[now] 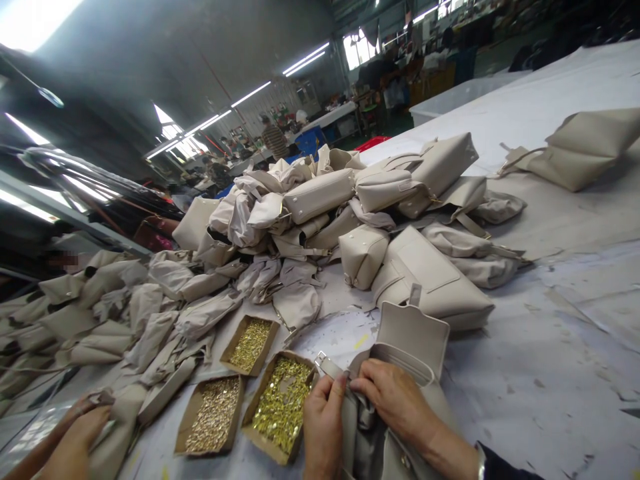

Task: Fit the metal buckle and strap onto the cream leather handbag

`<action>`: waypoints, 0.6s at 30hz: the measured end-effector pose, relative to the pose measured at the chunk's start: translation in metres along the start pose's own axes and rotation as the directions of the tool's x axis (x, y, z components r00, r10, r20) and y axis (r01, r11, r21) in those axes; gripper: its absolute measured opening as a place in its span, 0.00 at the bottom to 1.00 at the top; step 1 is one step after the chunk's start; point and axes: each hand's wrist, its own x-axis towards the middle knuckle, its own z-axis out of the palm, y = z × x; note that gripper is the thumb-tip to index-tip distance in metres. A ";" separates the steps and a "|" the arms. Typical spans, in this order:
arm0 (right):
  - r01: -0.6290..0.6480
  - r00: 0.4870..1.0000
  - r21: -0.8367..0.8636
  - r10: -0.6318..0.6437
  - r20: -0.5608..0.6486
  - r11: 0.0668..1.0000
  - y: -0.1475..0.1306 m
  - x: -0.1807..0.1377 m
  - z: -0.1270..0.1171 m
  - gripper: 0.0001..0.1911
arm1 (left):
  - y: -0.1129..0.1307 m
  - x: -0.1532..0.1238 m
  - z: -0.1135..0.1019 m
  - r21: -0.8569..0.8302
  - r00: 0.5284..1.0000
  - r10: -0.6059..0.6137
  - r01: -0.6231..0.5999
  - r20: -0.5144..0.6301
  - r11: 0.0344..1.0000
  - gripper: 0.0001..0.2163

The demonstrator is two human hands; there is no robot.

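In front of me a beige handbag [413,327] lies with its flap raised and its grey lining showing. My left hand [324,417] pinches the bag's strap, whose end with a metal buckle [321,358] sticks out above the fingers. Close beside it, my right hand [395,400] is closed on the bag's edge and lining; any small part between the fingertips is hidden. Just left of my left hand sits a cardboard tray [250,432] of small gold metal pieces.
Two more cardboard trays [181,427] [227,352] hold small metal pieces. Beige bags [320,193] are heaped across the table [560,360]. At lower left, a co-worker's hands [83,427] grip another beige bag. A translucent bin [450,100] stands beyond the table.
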 end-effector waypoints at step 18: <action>-0.020 0.999 -0.153 0.025 0.030 0.988 -0.002 0.000 -0.006 0.10 | 0.006 -0.003 0.000 0.076 0.999 0.009 -0.012 0.039 0.997 0.28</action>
